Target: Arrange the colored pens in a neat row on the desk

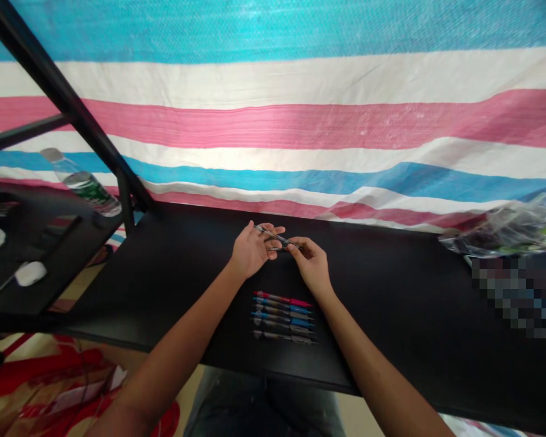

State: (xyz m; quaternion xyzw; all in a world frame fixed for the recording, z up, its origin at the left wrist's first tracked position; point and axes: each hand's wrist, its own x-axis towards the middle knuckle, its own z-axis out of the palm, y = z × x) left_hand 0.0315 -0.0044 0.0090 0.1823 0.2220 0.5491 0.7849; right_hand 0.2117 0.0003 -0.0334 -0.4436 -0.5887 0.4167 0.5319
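Note:
My right hand (312, 262) pinches one end of a slim dark pen (275, 235), which slants up to the left across my left hand. Palm up with its fingers spread, my left hand (253, 249) has the pen's far end near its thumb. A second thin dark item (279, 248) shows below the pen, between the hands; how it is held is unclear. Nearer the table's front edge lie several pens in a row, one above another: a red pen (282, 298) at the top, blue ones in the middle and a dark pen (284, 337) at the bottom.
The pens lie on a black table (186, 243) before a striped sheet (273, 127). A clear plastic bag (509, 227) is at the right rear. At left are a black metal frame (91, 124), a tilted bottle (88, 187) and a white object (31, 274).

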